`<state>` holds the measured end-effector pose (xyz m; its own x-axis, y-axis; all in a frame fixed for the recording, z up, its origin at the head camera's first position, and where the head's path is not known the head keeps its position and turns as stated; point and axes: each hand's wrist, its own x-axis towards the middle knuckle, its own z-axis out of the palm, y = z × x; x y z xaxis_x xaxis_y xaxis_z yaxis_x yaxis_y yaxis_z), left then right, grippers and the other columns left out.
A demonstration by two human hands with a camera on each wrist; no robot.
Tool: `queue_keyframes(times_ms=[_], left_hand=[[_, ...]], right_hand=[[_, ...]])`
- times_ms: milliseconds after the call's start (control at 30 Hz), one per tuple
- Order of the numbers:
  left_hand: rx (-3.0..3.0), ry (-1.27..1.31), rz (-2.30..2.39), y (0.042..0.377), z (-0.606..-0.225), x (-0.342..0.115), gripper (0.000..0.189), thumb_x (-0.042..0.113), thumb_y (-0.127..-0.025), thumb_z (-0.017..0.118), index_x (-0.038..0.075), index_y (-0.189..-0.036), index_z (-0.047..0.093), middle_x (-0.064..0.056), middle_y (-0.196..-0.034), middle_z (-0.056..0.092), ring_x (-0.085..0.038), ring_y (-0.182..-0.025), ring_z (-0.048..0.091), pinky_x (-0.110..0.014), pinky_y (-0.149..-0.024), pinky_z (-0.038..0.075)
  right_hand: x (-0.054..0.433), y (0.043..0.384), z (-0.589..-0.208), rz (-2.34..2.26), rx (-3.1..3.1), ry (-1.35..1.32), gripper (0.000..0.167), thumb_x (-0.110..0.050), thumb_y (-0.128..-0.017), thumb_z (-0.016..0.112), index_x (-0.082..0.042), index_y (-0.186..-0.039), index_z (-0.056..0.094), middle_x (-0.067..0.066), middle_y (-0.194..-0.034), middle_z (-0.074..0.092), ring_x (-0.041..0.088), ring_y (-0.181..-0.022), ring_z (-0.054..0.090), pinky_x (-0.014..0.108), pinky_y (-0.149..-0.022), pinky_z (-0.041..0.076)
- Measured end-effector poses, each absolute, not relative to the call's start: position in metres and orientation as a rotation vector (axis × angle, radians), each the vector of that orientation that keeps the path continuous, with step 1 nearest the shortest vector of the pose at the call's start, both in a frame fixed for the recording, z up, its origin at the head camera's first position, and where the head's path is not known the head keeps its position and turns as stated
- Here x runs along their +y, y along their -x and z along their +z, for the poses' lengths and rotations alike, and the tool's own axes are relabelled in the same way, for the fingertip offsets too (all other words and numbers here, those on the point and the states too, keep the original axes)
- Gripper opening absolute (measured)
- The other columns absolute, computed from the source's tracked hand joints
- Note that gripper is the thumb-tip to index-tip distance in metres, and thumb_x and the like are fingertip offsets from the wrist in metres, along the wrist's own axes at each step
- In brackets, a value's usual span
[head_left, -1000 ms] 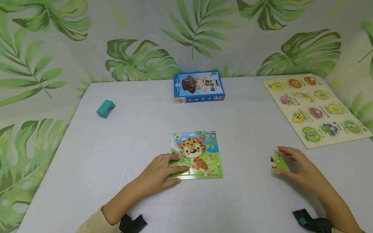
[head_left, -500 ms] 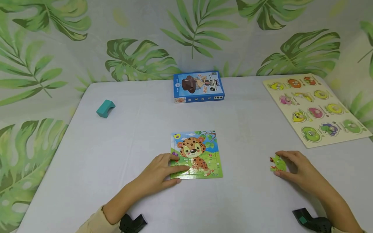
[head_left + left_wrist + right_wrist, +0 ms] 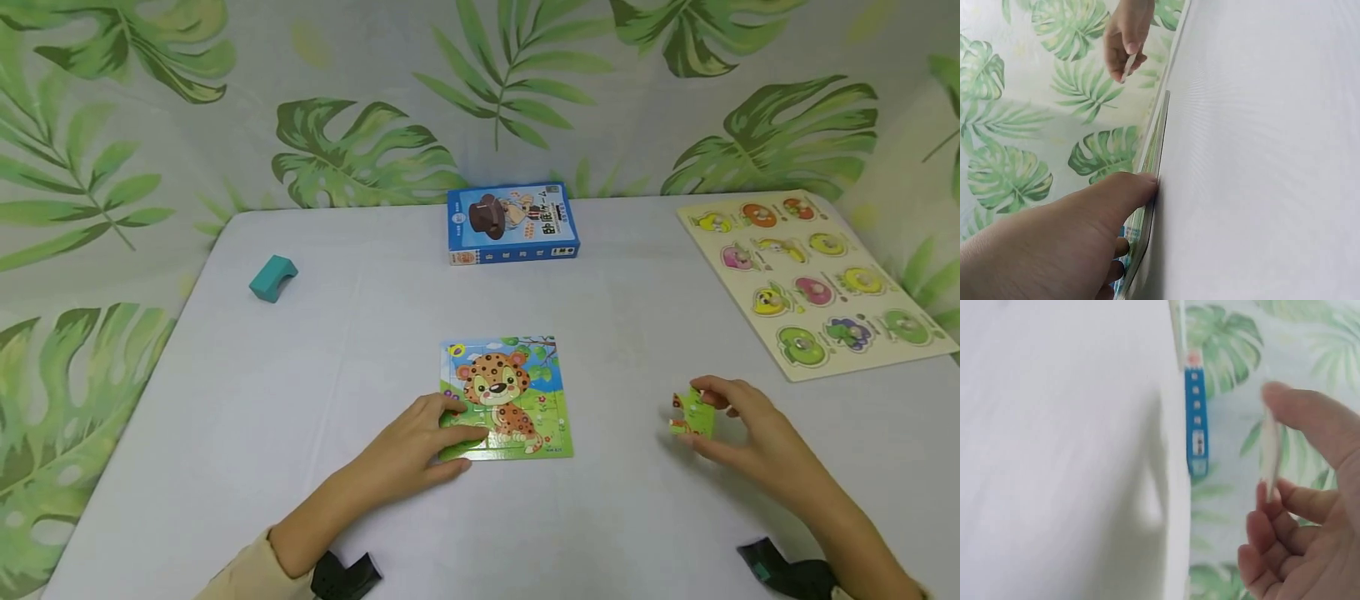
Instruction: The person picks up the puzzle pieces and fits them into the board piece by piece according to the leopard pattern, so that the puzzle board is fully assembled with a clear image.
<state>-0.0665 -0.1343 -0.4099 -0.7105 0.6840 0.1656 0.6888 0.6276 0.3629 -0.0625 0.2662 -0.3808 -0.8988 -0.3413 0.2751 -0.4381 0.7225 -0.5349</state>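
Observation:
A square jigsaw puzzle (image 3: 528, 392) with a cartoon leopard lies on the white table in the head view. My left hand (image 3: 408, 437) rests on its lower left part, fingers spread over the picture and thumb at the near edge. In the left wrist view the thumb (image 3: 1125, 190) touches the rim of the board, seen edge-on. To the right, my right hand (image 3: 753, 425) pinches a green puzzle piece (image 3: 699, 415) between thumb and fingers, raised above the table. The right wrist view shows that piece (image 3: 1270, 453) edge-on and blurred, clear of the tabletop.
A blue game box (image 3: 513, 225) stands at the table's back edge. Back left is a teal arched block (image 3: 273, 279). A wooden board with fruit pictures (image 3: 780, 258) lies at the right. Leaf-patterned cloth hangs behind the table.
My right hand has lifted the green puzzle piece from the table and moved it slightly left. The left hand has hardly moved on the leopard puzzle.

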Motion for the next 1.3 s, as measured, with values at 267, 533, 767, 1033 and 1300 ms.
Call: queue_keyframes(times_ms=[267,533,767,1033,1300], left_hand=[[-2.774,1.285,-0.655,0.069,-0.41,-0.126,0.032,0.032,-0.084,0.061,0.016,-0.112,0.06,-0.002,-0.13,0.045,-0.019,-0.123,0.035,-0.032,-0.102,0.026],[-2.707,1.322,-0.536,0.069,-0.412,-0.122,0.036,0.035,-0.083,0.06,0.012,-0.11,0.057,-0.002,-0.127,0.049,-0.021,-0.121,0.039,-0.037,-0.102,0.026],[-2.771,1.308,-0.407,0.069,-0.412,-0.116,0.053,0.049,-0.084,0.054,0.024,-0.131,0.047,0.0,-0.124,0.048,-0.021,-0.116,0.039,-0.04,-0.097,0.03],[-2.793,1.346,-0.238,0.067,-0.406,-0.107,0.063,0.06,-0.081,0.05,0.034,-0.136,0.038,-0.008,-0.119,0.045,-0.027,-0.104,0.04,-0.041,-0.087,0.037],[-2.72,1.36,-0.126,0.064,-0.402,-0.1,0.061,0.063,-0.079,0.049,0.034,-0.132,0.046,-0.012,-0.11,0.045,-0.03,-0.101,0.041,-0.041,-0.089,0.036]], right_hand=[[0.21,0.067,-0.369,1.053,-2.657,-0.846,0.065,-0.007,-0.059,0.083,-0.003,-0.116,0.052,-0.005,-0.102,0.052,0.007,-0.092,0.044,0.017,-0.077,0.038],[0.167,0.075,-0.384,1.115,-2.752,-0.909,0.059,-0.021,-0.066,0.08,-0.004,-0.116,0.054,-0.005,-0.102,0.052,0.012,-0.093,0.047,0.034,-0.077,0.045],[0.147,0.083,-0.399,1.084,-2.878,-0.891,0.06,-0.031,-0.07,0.077,-0.005,-0.119,0.055,0.002,-0.108,0.054,0.018,-0.103,0.045,0.038,-0.086,0.041],[0.139,0.086,-0.405,1.054,-2.897,-0.901,0.059,-0.034,-0.068,0.077,-0.008,-0.117,0.058,0.001,-0.108,0.054,0.017,-0.1,0.043,0.037,-0.083,0.042],[0.136,0.088,-0.404,1.084,-2.928,-0.894,0.056,-0.031,-0.068,0.078,-0.007,-0.115,0.06,-0.001,-0.104,0.053,0.016,-0.097,0.042,0.035,-0.08,0.041]])
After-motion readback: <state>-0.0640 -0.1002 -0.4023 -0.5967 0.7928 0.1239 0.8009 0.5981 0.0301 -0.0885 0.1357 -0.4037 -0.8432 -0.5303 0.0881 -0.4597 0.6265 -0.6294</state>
